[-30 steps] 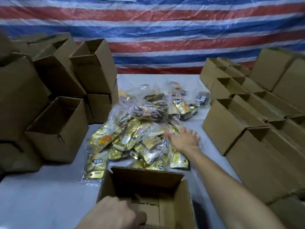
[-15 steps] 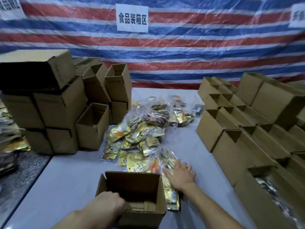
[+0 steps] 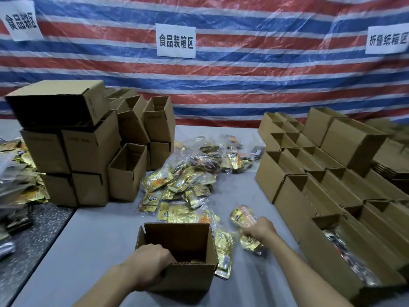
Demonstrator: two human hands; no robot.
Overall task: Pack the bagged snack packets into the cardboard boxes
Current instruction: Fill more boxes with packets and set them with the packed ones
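Note:
An open cardboard box [image 3: 188,275] stands at the near edge of the grey table [image 3: 88,251]. My left hand [image 3: 148,264] grips its near left rim. To the right of the box, my right hand [image 3: 259,229] grips a clear bag of gold snack packets [image 3: 243,218] lifted just off the table. Another gold packet bag [image 3: 224,251] lies against the box's right side. A pile of bagged snack packets [image 3: 188,180] spreads over the middle of the table.
Stacked empty boxes [image 3: 84,151] rise on the left. Rows of open boxes [image 3: 309,173] line the right; the nearest one [image 3: 345,258] holds packets. More packets [image 3: 20,173] lie at far left. A striped tarp with paper signs [image 3: 176,41] hangs behind.
My right hand has pulled back from the pile toward the right of the box and now grips a bag of packets. The view has tilted up. My left hand stays on the box.

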